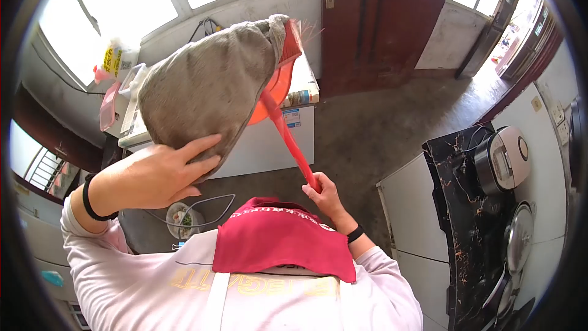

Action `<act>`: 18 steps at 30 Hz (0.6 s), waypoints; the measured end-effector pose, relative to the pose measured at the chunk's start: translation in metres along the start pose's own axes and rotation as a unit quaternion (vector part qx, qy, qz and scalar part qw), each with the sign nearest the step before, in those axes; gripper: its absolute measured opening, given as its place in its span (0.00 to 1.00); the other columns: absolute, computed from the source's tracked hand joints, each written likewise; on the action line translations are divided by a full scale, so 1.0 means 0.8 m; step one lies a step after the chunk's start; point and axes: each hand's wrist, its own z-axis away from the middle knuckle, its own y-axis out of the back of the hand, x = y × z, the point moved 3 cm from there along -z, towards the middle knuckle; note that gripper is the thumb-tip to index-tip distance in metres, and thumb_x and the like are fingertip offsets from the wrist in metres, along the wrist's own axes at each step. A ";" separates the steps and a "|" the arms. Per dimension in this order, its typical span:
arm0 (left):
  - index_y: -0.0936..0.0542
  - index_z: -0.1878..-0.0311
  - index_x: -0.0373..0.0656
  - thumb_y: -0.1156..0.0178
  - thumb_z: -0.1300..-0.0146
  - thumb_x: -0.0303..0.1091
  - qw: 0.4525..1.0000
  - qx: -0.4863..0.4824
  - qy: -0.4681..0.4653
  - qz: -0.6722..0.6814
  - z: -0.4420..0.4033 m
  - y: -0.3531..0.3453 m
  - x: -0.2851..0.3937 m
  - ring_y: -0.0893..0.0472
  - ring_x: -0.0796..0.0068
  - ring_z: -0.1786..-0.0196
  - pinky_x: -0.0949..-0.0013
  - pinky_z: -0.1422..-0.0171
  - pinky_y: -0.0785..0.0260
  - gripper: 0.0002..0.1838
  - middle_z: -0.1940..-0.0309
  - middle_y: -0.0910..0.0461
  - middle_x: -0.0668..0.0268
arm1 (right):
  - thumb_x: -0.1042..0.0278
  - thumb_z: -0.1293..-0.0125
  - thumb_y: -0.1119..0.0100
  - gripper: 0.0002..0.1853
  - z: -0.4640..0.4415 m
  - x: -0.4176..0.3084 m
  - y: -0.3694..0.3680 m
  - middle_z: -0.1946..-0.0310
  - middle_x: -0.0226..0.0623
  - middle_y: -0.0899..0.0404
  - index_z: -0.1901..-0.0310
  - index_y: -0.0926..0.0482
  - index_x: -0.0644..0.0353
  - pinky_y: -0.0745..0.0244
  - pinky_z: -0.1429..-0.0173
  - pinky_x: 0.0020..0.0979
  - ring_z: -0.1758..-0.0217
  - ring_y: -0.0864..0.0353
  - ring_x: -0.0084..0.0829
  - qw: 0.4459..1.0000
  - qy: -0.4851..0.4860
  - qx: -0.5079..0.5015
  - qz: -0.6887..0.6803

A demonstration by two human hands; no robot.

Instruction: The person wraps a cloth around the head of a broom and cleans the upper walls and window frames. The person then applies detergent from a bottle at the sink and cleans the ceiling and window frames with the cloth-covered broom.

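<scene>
A red broom [285, 76] is raised in front of me, its plastic head mostly covered by a grey-brown cloth [202, 79]. A few reddish bristles stick out at the upper right end. My right hand [324, 195] is closed around the lower part of the red handle [288, 138]. On the lower left edge of the cloth lies my left hand [162, 175], its fingers pressed over the fabric and the thumb side below. Beneath the cloth, most of the broom head is hidden.
Behind the cloth stands a white chest-like appliance [282, 147] with printed sheets on top. A bin [185, 219] is on the floor below my left hand. On the right, a black counter [465, 220] carries a rice cooker [505, 158] and a lidded pan [519, 239]. A dark red door [383, 30] is at the back.
</scene>
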 end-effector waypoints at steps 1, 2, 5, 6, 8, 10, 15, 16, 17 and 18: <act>0.29 0.48 0.37 0.39 0.45 0.37 0.998 -0.051 0.029 0.028 0.001 -0.008 -0.006 0.20 0.53 0.66 0.58 0.61 0.27 0.23 0.37 0.41 0.51 | 0.65 0.42 0.39 0.10 -0.006 0.003 0.003 0.85 0.28 0.34 0.66 0.26 0.60 0.34 0.74 0.26 0.80 0.32 0.18 0.991 -0.094 -0.086 -0.037; 0.29 0.48 0.37 0.39 0.45 0.37 0.998 -0.050 0.030 0.027 0.005 -0.016 -0.015 0.20 0.53 0.66 0.58 0.61 0.27 0.23 0.37 0.41 0.51 | 0.65 0.42 0.39 0.10 -0.007 0.005 0.003 0.85 0.28 0.34 0.66 0.26 0.60 0.34 0.74 0.26 0.80 0.32 0.18 0.991 -0.092 -0.087 -0.037; 0.28 0.47 0.41 0.39 0.45 0.38 0.986 -0.073 0.019 0.150 0.013 -0.041 -0.052 0.22 0.52 0.58 0.60 0.52 0.29 0.23 0.35 0.41 0.56 | 0.67 0.43 0.39 0.09 -0.011 0.004 -0.001 0.85 0.31 0.34 0.65 0.26 0.60 0.34 0.74 0.26 0.82 0.32 0.22 0.993 0.019 -0.089 0.069; 0.28 0.47 0.41 0.39 0.45 0.38 0.986 -0.073 0.020 0.146 0.015 -0.049 -0.062 0.22 0.52 0.58 0.60 0.52 0.29 0.23 0.35 0.41 0.56 | 0.68 0.44 0.39 0.09 -0.011 -0.001 0.000 0.84 0.34 0.31 0.64 0.26 0.60 0.33 0.74 0.27 0.82 0.30 0.27 0.993 0.037 -0.051 0.102; 0.28 0.46 0.40 0.37 0.47 0.37 0.981 -0.059 -0.022 0.186 0.017 -0.057 -0.079 0.23 0.54 0.52 0.61 0.47 0.31 0.24 0.38 0.37 0.54 | 0.68 0.44 0.39 0.09 -0.011 -0.010 0.000 0.83 0.37 0.29 0.62 0.25 0.60 0.32 0.74 0.28 0.81 0.28 0.31 0.989 0.059 -0.006 0.132; 0.25 0.50 0.39 0.39 0.45 0.36 0.986 -0.044 -0.021 0.157 0.020 -0.035 -0.078 0.23 0.56 0.52 0.63 0.48 0.31 0.20 0.45 0.28 0.53 | 0.69 0.45 0.39 0.11 -0.005 -0.024 -0.002 0.79 0.42 0.25 0.60 0.25 0.60 0.29 0.72 0.32 0.77 0.23 0.40 0.972 0.116 0.094 0.180; 0.21 0.56 0.37 0.48 0.38 0.47 0.916 0.291 0.218 0.168 -0.020 0.077 -0.099 0.23 0.67 0.54 0.68 0.49 0.33 0.20 0.60 0.20 0.56 | 0.67 0.46 0.37 0.13 0.005 -0.015 -0.013 0.73 0.38 0.22 0.59 0.25 0.58 0.27 0.71 0.34 0.73 0.22 0.40 0.947 0.190 0.110 0.233; 0.22 0.55 0.37 0.51 0.36 0.51 0.897 0.356 0.230 0.121 -0.041 0.102 -0.101 0.23 0.69 0.54 0.68 0.48 0.33 0.24 0.60 0.21 0.56 | 0.67 0.46 0.37 0.13 0.006 -0.015 -0.016 0.73 0.38 0.22 0.59 0.25 0.58 0.27 0.71 0.34 0.73 0.22 0.40 0.947 0.195 0.104 0.232; 0.22 0.54 0.38 0.52 0.37 0.55 0.910 0.347 0.188 0.123 -0.069 0.113 -0.128 0.24 0.70 0.56 0.65 0.50 0.34 0.27 0.60 0.21 0.57 | 0.67 0.46 0.37 0.13 0.007 -0.015 -0.018 0.73 0.38 0.23 0.59 0.25 0.58 0.27 0.71 0.34 0.73 0.22 0.39 0.945 0.194 0.100 0.243; 0.22 0.52 0.39 0.53 0.38 0.60 0.922 0.336 0.145 0.125 -0.095 0.117 -0.152 0.25 0.70 0.58 0.63 0.52 0.34 0.30 0.61 0.21 0.58 | 0.67 0.46 0.36 0.13 0.009 -0.014 -0.020 0.74 0.37 0.23 0.59 0.25 0.58 0.27 0.71 0.34 0.74 0.22 0.39 0.943 0.193 0.097 0.254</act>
